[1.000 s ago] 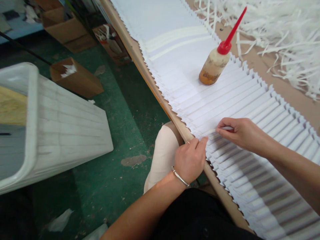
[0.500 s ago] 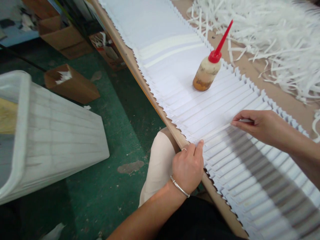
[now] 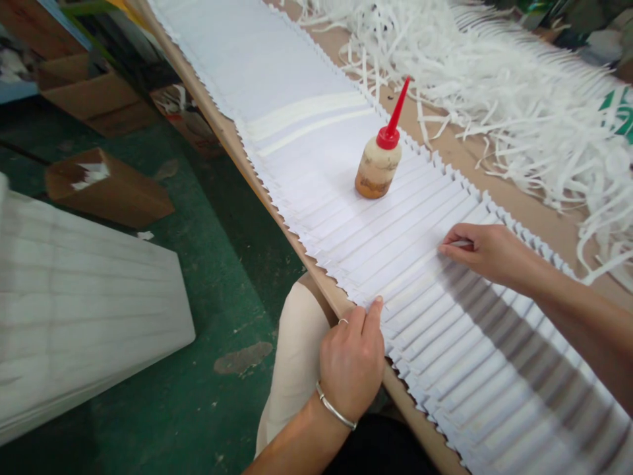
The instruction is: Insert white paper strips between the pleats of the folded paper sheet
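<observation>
Left hand (image 3: 351, 363) at the near edge of the pleated white paper (image 3: 395, 231), fingertips on the pleats right by the wooden rail (image 3: 220, 142). Fingers are slightly apart; can't tell if they're pinching the paper or just pressing on it. Silver bangle (image 3: 333, 408) on the wrist, ring (image 3: 343, 321) on one finger. Beige-covered knee (image 3: 297, 369) just below the rail, beside that hand.

Right hand (image 3: 487, 254) is further along on the pleats, thumb and fingers together, clamped on a thin pale strip (image 3: 462, 244). Tip of the strip touches the paper, angled along a fold.

Paper runs the length of the counter (image 3: 494, 178) in a long band, edges zigzag, left edge along the rail. Glue bottle (image 3: 378, 168) stands upright on the pleats, well past the hands, red nozzle (image 3: 397, 109) tilted slightly to the right.

Past the far paper edge: heap of white paper shreds (image 3: 494, 112) on the counter. Left of the rail: white ribbed tub (image 3: 79, 297) and open cardboard box (image 3: 101, 188) on the green floor (image 3: 232, 297), more boxes (image 3: 89, 95) beyond.
</observation>
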The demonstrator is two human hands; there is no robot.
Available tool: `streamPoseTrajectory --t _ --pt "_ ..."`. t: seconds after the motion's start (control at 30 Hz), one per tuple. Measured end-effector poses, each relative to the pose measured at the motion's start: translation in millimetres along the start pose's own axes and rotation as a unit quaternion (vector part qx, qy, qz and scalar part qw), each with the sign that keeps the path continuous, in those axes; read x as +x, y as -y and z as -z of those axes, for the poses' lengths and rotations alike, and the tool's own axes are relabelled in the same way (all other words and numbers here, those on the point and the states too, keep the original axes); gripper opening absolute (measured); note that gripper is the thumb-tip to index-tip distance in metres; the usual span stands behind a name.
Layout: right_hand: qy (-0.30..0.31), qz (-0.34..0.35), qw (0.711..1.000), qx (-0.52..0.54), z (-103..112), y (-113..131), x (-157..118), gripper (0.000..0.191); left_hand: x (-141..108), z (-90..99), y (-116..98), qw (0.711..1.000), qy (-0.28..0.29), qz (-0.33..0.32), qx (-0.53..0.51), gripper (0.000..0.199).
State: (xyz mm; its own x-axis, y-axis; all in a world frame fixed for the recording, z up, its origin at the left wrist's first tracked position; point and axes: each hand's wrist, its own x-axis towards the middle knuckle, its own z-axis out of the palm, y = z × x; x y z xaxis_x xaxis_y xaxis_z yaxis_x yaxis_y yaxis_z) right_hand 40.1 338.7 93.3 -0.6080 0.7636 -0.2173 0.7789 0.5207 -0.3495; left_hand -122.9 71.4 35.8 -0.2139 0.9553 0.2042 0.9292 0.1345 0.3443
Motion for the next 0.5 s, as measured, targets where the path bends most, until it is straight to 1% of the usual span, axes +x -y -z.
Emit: streamPoseTrajectory --t 0.1,0.2,0.27,0.4,0.5 --pt "-0.008 -0.001 1.0 -0.002 -6 -3 1 0.021 0 0.8 0 1.0 -0.004 -0.005 -0.007 0.046" --pt "-0.025 -0.003 1.0 -0.011 -3 -16 4 0.023 0 1.6 2 1.0 -0.012 -0.01 -0.009 0.045" --pt "-0.035 -0.012 0.999 -0.017 6 -32 8 0.026 0 1.5 3 1.0 -0.019 -0.014 -0.012 0.044" --pt "-0.066 -0.046 0.997 -0.023 32 -74 21 0.032 -1 -0.6 6 0.999 -0.026 -0.023 -0.02 0.043" --pt "-0.074 -0.063 0.995 -0.031 43 -99 31 0.036 -2 -1.5 8 0.999 -0.031 -0.03 -0.025 0.043"
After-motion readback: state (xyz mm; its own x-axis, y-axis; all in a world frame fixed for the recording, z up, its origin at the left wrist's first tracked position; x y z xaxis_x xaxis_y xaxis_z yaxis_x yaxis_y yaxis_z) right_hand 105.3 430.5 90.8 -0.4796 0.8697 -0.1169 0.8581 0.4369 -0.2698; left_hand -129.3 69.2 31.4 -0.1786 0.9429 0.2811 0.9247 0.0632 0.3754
